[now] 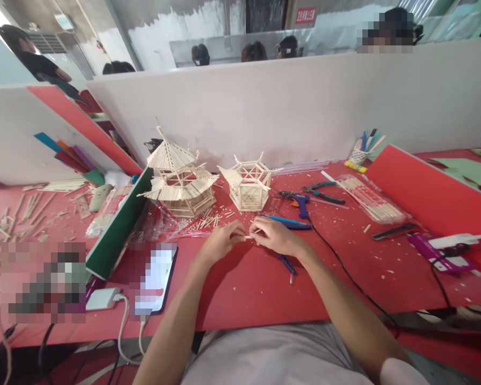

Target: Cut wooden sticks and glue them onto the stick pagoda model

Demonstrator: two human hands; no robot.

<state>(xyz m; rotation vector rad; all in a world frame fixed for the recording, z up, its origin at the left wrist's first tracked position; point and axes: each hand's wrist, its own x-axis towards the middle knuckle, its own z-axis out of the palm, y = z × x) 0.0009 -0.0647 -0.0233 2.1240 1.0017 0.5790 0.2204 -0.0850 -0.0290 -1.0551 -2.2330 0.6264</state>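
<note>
My left hand [223, 239] and my right hand [273, 233] meet over the red table, fingers pinched together. A short pale wooden stick [247, 237] shows between their fingertips, its ends hidden. Under and beside my right hand lies a tool with blue handles [291, 222], partly covered. Just beyond the hands stands a small six-sided stick frame [250, 187] with one roof panel on its left. To its left rises a taller two-tiered stick pavilion [180, 184] with a pointed roof. Loose cut stick pieces [204, 222] are scattered in front of it.
A blue glue gun [300, 203] with a black cord lies right of the frame, near green-handled pliers [324, 186]. Bagged sticks [371, 198] are farther right. A phone [155, 278] on a cable lies left. Green [122, 230] and red dividers [436, 198] flank the space.
</note>
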